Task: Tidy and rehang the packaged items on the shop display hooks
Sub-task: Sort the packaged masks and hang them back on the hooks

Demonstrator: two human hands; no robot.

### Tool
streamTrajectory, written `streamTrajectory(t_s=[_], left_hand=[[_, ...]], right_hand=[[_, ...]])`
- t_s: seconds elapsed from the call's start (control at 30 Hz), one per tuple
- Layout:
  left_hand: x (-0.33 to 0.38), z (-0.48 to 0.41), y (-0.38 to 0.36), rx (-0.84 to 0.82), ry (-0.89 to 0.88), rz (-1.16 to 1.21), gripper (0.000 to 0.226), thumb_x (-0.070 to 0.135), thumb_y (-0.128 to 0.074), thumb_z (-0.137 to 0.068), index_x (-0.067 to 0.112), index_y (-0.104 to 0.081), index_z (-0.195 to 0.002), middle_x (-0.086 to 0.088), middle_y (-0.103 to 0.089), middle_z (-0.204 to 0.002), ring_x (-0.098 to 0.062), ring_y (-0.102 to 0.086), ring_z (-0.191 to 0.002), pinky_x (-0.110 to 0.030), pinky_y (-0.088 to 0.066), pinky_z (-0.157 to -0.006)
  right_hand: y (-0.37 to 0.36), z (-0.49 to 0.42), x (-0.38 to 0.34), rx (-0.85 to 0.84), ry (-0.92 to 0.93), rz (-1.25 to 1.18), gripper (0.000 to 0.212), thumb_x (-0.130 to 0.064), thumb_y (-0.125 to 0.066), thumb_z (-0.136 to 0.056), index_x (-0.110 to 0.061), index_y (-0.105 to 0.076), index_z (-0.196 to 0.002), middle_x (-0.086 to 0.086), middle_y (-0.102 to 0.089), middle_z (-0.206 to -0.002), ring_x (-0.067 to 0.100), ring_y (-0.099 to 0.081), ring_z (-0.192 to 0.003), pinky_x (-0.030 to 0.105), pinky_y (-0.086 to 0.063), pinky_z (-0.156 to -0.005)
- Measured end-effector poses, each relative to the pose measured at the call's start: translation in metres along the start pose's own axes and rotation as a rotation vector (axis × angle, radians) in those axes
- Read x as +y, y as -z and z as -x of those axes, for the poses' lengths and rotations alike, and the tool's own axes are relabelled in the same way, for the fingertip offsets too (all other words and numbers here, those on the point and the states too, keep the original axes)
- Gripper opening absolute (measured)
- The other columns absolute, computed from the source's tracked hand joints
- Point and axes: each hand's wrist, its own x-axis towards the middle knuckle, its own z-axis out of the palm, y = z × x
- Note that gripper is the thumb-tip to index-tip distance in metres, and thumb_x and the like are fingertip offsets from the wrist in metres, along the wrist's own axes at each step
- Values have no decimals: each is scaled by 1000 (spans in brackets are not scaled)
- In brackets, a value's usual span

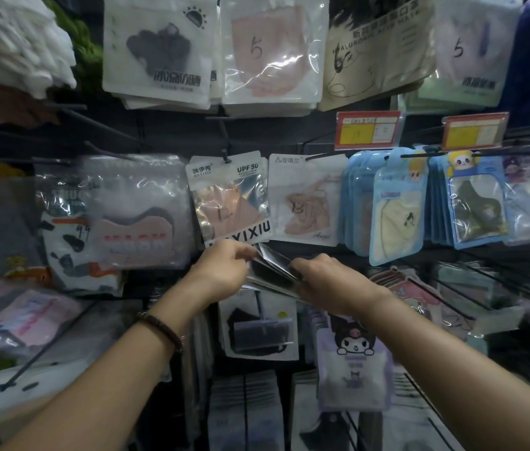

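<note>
Two hands share one stack of packets.
Left hand [224,268] at 9 o'clock and right hand [325,275] at 3 o'clock each close their grip on the glossy, fanned stack of packets [273,266].

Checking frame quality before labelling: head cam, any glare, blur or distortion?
Head view: glare streaks on the clear pink-mask packet and the MASK packet; left edge smeared with blur, packets there unreadable; wide-angle bowing toward the corners; lower shelves dim; the left hand, right hand and the stack of packets between them sit fairly sharp at centre.
</note>
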Motion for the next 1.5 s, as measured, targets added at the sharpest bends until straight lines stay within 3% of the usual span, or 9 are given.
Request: streamTrajectory(t_s=[0.23, 0.37, 0.6, 0.8, 0.93, 1.07, 1.2, 1.33, 1.5], left_hand=[[-6, 4, 6, 31, -31, 320, 39, 1, -52, -109, 19, -73, -136, 8, -78, -128, -9, -68, -123, -29, -49, -111], [-10, 12, 10, 118, 19, 552, 26, 14, -54, -112, 18, -72, -130, -2, -80, -120, -21, -78, -105, -16, -55, -67], [-12, 48, 40, -175, 79, 951, 75, 67, -39, -103, 6, -63, -138, -27, -75, -129, -45, -73, -117, -45, -58, -85], [-38, 80, 53, -629, 32, 1228, 96, 81, -36, -100, 5, -53, -156, -34, -47, -159, -45, -50, -141, -58, -42, -113], [-40, 111, 37, -376, 61, 990, 49, 47, -68, -98, 16, -74, -136, -22, -78, -122, -36, -77, -100, -41, -63, -71], [-51, 135, 8, -207, 33, 1021, 44, 18, -75, -93, 18, -72, -137, -22, -75, -133, -47, -72, -121, -58, -56, -101], [-56, 157, -21, 171, 29, 1064, 51, 6, -72, -88, 19, -69, -137, -14, -79, -128, -36, -76, -118, -47, -63, -98], [-61, 173, -52, 378, 21, 1208, 57, 3, -76, -86, 18, -67, -140, -14, -78, -130, -37, -74, -122, -57, -47, -116], [-68, 193, -83, 339, 152, 1215, 47, 12, -72, -84, 34, -78, -125, -12, -80, -125, -36, -74, -121, -62, -47, -116]], right_hand=[[11, 10, 4, 198, -107, 102, 11, -5, -51, -97, -16, -52, -100, 4, -55, -78, 40, -57, -73, 47, -45, -63], [31, 29, -6, 373, -112, 97, 22, 5, -54, -94, -14, -51, -105, 10, -67, -84, 40, -64, -75, 49, -52, -64], [41, 87, -31, 929, 105, -120, 19, 0, -58, -102, -7, -69, -116, -12, -61, -88, 6, -57, -72, 12, -42, -70], [16, 116, -54, 859, 287, -203, 29, -2, -61, -99, -14, -79, -118, -5, -71, -139, 29, -60, -138, 56, -47, -105], [4, 119, -63, 756, 258, -179, 35, -16, -54, -106, -34, -79, -122, 0, -55, -158, 35, -42, -152, 63, -40, -110], [-5, 120, -68, 667, 177, -169, 62, 6, -66, -94, -45, -75, -128, 5, -35, -172, 35, -26, -160, 59, -38, -116], [-20, 131, -83, 756, 30, -356, 68, 15, -56, -100, -39, -71, -136, 0, -42, -169, 27, -40, -155, 37, -42, -118], [-35, 153, -120, 829, -337, -1237, 37, -19, -68, -103, -37, -71, -135, -7, -77, -129, 17, -72, -122, 38, -61, -100], [-47, 160, -149, 661, -398, -1251, 63, -31, -74, -88, -38, -60, -149, -28, -65, -143, 1, -60, -137, 40, -53, -114]])
